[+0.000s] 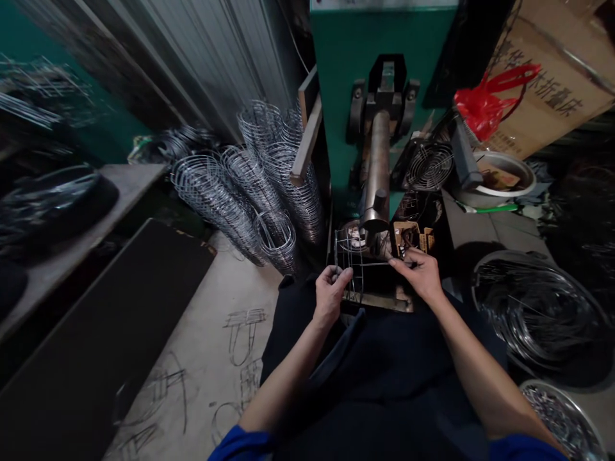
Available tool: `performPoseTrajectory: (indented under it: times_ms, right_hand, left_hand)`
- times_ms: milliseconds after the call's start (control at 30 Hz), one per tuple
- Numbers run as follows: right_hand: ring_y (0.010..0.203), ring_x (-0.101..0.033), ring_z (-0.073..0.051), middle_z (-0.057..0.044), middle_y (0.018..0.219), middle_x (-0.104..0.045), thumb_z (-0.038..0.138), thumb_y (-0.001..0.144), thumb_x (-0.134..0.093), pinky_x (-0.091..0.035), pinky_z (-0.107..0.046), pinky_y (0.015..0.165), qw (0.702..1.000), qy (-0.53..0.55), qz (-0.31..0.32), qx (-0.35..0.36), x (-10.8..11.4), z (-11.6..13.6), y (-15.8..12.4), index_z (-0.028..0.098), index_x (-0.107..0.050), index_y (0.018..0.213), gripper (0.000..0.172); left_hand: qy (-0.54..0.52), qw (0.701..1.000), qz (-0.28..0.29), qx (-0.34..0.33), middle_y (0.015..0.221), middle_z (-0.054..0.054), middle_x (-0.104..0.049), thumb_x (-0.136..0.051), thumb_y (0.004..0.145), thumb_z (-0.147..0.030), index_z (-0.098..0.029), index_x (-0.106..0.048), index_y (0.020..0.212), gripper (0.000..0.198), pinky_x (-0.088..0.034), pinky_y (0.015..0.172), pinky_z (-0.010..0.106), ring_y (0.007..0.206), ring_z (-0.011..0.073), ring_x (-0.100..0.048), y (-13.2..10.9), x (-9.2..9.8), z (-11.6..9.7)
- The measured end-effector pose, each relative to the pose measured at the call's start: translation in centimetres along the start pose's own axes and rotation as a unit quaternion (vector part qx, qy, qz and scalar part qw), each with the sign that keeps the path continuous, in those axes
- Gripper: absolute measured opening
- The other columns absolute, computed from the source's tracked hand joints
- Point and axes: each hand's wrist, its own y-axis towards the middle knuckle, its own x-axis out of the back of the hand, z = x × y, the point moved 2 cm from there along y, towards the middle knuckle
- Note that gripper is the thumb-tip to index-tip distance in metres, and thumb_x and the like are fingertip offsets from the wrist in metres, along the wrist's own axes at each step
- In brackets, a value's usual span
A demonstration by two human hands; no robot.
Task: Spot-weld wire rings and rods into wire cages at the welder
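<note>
A small wire frame [354, 266] of thin curved and straight wires stands below the round metal arm [378, 166] of a green machine [336, 96]. My left hand [331, 291] is closed on the lower left side of this frame, thumb against the fingers. To the right, my right hand [420, 275] pinches the end of a thin straight wire [375, 264] that runs left to the frame. Whether the wire touches the frame cannot be made out. Small cardboard boxes [407, 235] sit just behind my right hand.
Stacks of wire rings [216, 198] stand left of the machine. Finished-looking wire pieces [245, 317] lie on the floor. A basin of wire [538, 314], a bowl of small metal parts [562, 416], a fan [430, 164] and a red bag [483, 105] are at the right.
</note>
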Motion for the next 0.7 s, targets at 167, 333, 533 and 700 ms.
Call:
performPoseTrajectory:
  times_ms: [167,333,533,700]
  right_hand:
    - [0.058,-0.032,-0.014,0.003,0.060,-0.032,0.051,0.084,-0.071,-0.024,-0.029,0.055,1.000,0.007,0.003,-0.007,0.1,-0.6,0.6,0.020,-0.034,0.054,0.057]
    - [0.059,-0.033,-0.015,0.003,0.060,-0.033,0.049,0.084,-0.072,-0.024,-0.029,0.056,1.000,0.004,-0.004,0.000,0.4,-1.4,1.4,0.020,-0.037,0.054,0.055]
    - [0.058,-0.033,-0.014,0.003,0.060,-0.033,0.049,0.085,-0.072,-0.025,-0.029,0.056,1.000,-0.003,-0.002,0.011,0.7,-1.9,2.1,0.020,-0.035,0.054,0.056]
    - [0.056,-0.031,-0.014,0.004,0.060,-0.031,0.052,0.084,-0.071,-0.024,-0.029,0.055,1.000,-0.009,-0.006,0.011,1.0,-2.1,2.8,0.020,-0.034,0.054,0.058]
  left_hand:
    - [-0.012,1.000,-0.002,0.003,0.052,-0.010,-0.032,-0.082,0.066,-0.050,-0.018,-0.049,0.070,0.046,-0.018,0.040,0.017,0.043,0.0027,-0.024,0.6,-0.5,-0.2]
    - [-0.019,1.000,-0.001,-0.003,0.052,-0.010,-0.031,-0.082,0.065,-0.051,-0.017,-0.048,0.068,0.047,-0.018,0.041,0.018,0.044,0.0027,-0.023,1.1,-1.5,-0.6]
    - [-0.018,1.000,-0.002,-0.014,0.051,-0.011,-0.029,-0.081,0.068,-0.050,-0.018,-0.048,0.069,0.046,-0.017,0.041,0.018,0.044,0.0029,-0.023,1.7,-2.2,-0.9]
    - [-0.020,1.000,-0.001,-0.016,0.051,-0.011,-0.031,-0.081,0.066,-0.051,-0.017,-0.050,0.069,0.046,-0.016,0.041,0.018,0.043,0.0025,-0.024,2.2,-2.5,-0.8]
